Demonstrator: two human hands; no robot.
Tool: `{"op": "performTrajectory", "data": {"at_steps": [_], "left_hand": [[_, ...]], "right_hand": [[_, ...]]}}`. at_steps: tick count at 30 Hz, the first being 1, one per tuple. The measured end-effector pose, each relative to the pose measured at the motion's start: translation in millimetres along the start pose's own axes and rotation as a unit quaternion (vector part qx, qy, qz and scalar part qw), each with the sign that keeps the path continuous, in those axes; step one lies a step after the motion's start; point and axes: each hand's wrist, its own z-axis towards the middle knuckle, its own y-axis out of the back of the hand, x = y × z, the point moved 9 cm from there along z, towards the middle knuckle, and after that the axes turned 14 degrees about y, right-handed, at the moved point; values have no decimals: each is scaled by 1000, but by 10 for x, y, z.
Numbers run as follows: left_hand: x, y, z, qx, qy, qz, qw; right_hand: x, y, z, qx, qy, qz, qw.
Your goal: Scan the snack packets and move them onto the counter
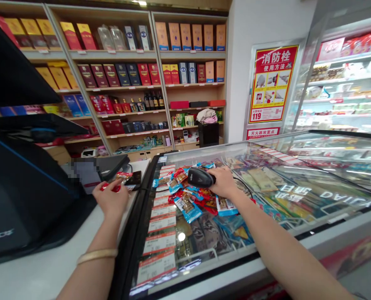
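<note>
My right hand [224, 181] is wrapped round the handle of a black barcode scanner [200, 177], whose head points left over a pile of small snack packets [187, 204]. Those packets, blue, red and clear, lie on the glass top of a chest freezer [235, 243]. At the counter's edge, my left hand [112, 198] is closed on a small red snack packet [124, 176], partly hidden by the fingers. A dark phone-like object [134, 179] lies just beyond that hand.
A black checkout terminal [23, 187] fills the left side of the white counter [23, 271]. Price labels [162, 225] line the freezer's left edge. Behind stand shelves of boxed bottles [123, 75]; a lit display fridge [348, 83] is at the right.
</note>
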Motion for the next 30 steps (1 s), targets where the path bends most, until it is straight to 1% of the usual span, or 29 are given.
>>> {"op": "performTrajectory", "data": {"at_steps": [2, 4, 6, 8, 9, 10, 11, 13, 14, 15, 16, 18, 20, 22, 24, 26, 28, 30], "left_hand": [[205, 61, 180, 27, 34, 57, 997], [399, 78, 288, 55, 81, 95, 991], [560, 103, 321, 49, 138, 123, 982], [632, 131, 298, 19, 168, 145, 975], [620, 137, 278, 3, 162, 148, 976], [567, 141, 258, -14, 137, 144, 980], [484, 149, 235, -33, 99, 130, 986], [252, 154, 179, -64, 1, 95, 993], [113, 121, 147, -66, -53, 83, 993], [-30, 45, 115, -51, -103, 81, 990], [-166, -85, 85, -17, -146, 90, 985], [-396, -461, 7, 91, -207, 123, 966], [-548, -856, -109, 196, -243, 147, 939], [-623, -1180, -229, 265, -267, 163, 912], [-601, -1432, -320, 304, -281, 196, 889], [-491, -1610, -361, 327, -282, 246, 868], [-352, -1701, -353, 338, -272, 289, 853], [-266, -1717, -335, 341, -271, 303, 848]], "right_hand": [[11, 3, 5, 1, -1, 0, 1000], [23, 4, 11, 0, -2, 7, 1000], [26, 1, 13, 3, -3, 12, 1000], [19, -1, 11, 5, -7, 11, 1000], [14, 0, 10, 5, -8, 8, 1000], [10, 2, 8, 4, -8, 6, 1000], [7, 5, 7, 2, -8, 4, 1000], [6, 13, 5, -5, -4, 3, 1000], [6, 18, 4, -9, -2, 5, 1000], [5, 24, 3, -14, -1, 7, 1000], [3, 30, 2, -18, -2, 8, 1000], [-3, 44, -1, -27, -4, 9, 1000], [-9, 55, -3, -33, -5, 9, 999], [-20, 60, -6, -37, -6, 13, 999], [-34, 55, -10, -38, -8, 15, 999], [-39, 46, -15, -38, -9, 14, 999], [-26, 37, -20, -38, -6, 10, 999], [-4, 29, -25, -36, -2, 5, 999]]}}
